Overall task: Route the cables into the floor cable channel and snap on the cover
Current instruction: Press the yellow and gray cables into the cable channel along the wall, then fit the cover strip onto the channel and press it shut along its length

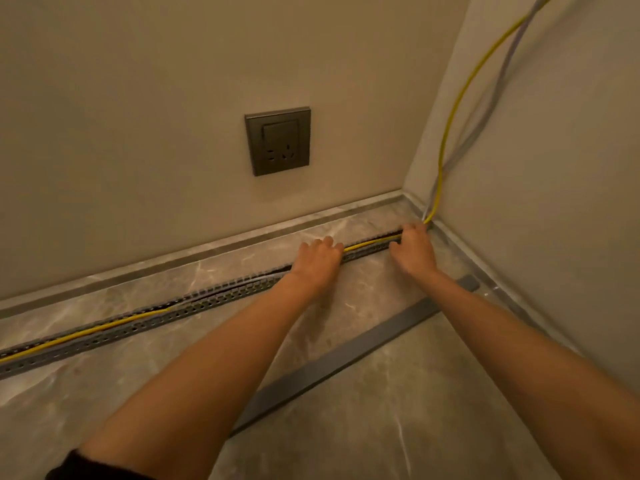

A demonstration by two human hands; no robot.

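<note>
Nearest to the camera a black sleeve [69, 466] is seen on the left arm, and both bare forearms are stretched far toward the corner of the room. The left hand [317, 261] is laid palm down over the cable channel [156, 318], which runs on the floor along the far wall, near the skirting. The right hand [412, 251] is placed at the right end of the channel, close to the corner, where the yellow cable [440, 168] and the grey cable [493, 105] bend upward along the right wall. The fingers of both hands are bent down at the channel, but the fingertips are hidden, so it cannot be told whether the cables are pinched or only pressed. To the left of the left hand both cables are already laid between the slotted walls of the channel. The cover [346, 355], a long grey strip, is lying on the floor on the near side, apart from the channel, and is crossed by the right forearm; it is not yet fitted. The step in hand is judged to be the seating of the last stretch at the corner. For this the cables should be pushed fully below the top edges of the walls, side by side and not crossed. The bend at the corner should be kept gentle, so that no loop is left standing up. Otherwise the cover would probably not be snapped on evenly.
</note>
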